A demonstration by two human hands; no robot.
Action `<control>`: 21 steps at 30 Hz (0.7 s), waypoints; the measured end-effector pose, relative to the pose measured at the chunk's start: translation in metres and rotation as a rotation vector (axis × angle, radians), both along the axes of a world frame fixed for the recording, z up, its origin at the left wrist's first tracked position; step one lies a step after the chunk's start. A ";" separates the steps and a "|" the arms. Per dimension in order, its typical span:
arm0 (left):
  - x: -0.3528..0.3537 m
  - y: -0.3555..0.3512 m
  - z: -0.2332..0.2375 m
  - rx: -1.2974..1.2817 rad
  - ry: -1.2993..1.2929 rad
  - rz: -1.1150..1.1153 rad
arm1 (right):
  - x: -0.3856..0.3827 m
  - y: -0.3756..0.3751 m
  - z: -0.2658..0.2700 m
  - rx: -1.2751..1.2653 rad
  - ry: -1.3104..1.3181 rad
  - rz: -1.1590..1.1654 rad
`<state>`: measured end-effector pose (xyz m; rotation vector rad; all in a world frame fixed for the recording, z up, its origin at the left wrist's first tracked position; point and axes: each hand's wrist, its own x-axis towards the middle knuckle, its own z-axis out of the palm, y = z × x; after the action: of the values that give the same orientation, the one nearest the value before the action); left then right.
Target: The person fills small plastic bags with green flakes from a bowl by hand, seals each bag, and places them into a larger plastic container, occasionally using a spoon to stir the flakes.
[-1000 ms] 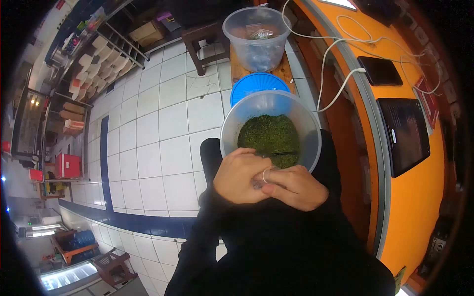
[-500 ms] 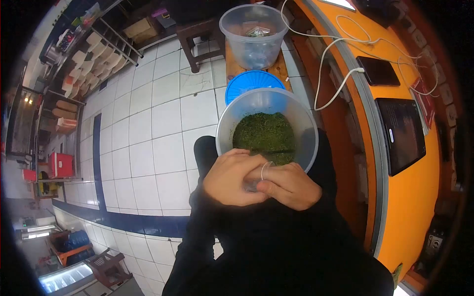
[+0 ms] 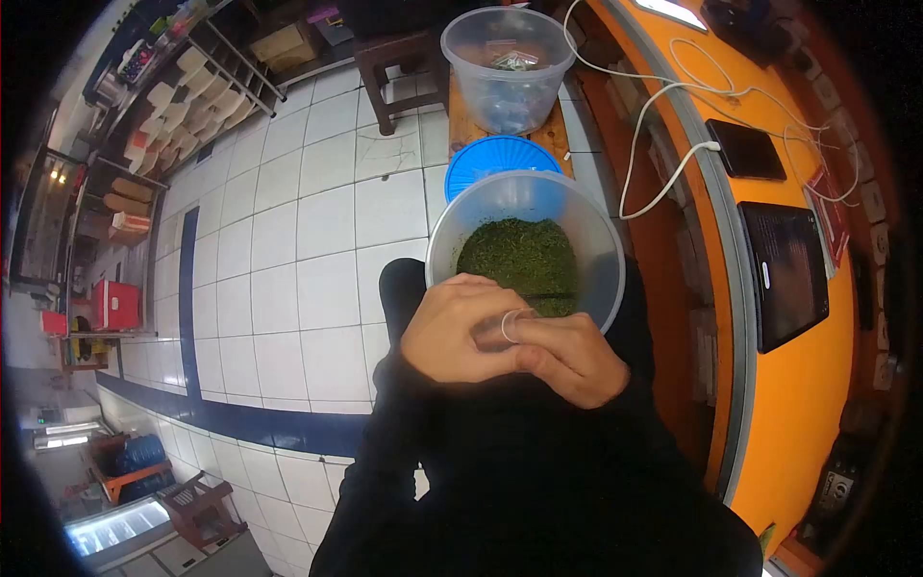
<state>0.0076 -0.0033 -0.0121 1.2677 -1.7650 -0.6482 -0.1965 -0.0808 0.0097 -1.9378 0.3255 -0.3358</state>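
Observation:
A clear plastic tub [image 3: 601, 231], part full of chopped dry green leaves [image 3: 514, 255], stands between my knees. Over its near rim my left hand [image 3: 460, 332] and my right hand [image 3: 575, 358] meet, both with curled fingers. Between them shows a sliver of see-through plastic [image 3: 490, 334], mostly hidden by the fingers; its kind cannot be made out. A thin white loop [image 3: 508, 327] lies around the fingers of my right hand. A dark straight strip [image 3: 538, 297] crosses the leaves near my hands.
Behind the tub are a blue lid [image 3: 486, 163] and a second clear tub [image 3: 510, 91] holding small bags, on a wooden bench [image 3: 463, 120]. The orange counter [image 3: 803, 413] at right carries a tablet [image 3: 784, 274], a dark device [image 3: 745, 149] and white cables. A brown stool [image 3: 399, 53] stands farther back.
My hands stay together over the near rim, with the left fingers slightly shifted and less of the clear plastic showing. The whole view has tilted a little.

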 end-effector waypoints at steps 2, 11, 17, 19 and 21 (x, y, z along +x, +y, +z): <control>0.002 -0.001 -0.001 -0.021 0.025 0.016 | -0.001 0.001 -0.007 -0.052 -0.124 -0.067; 0.022 -0.018 -0.026 0.019 0.171 0.275 | 0.016 -0.049 -0.059 -0.487 0.332 -0.301; 0.010 -0.028 -0.038 -0.009 0.148 0.330 | 0.049 -0.072 -0.123 -0.824 1.008 0.037; 0.007 -0.028 -0.040 0.002 0.140 0.330 | 0.058 -0.077 -0.133 -0.756 1.142 0.097; 0.006 -0.029 -0.047 -0.071 0.107 0.375 | 0.058 -0.073 -0.152 -0.777 1.133 0.067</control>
<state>0.0139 -0.0328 -0.0592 1.4374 -1.4002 -0.4252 -0.1385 -0.1536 -0.1421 -2.7358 0.9510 0.8629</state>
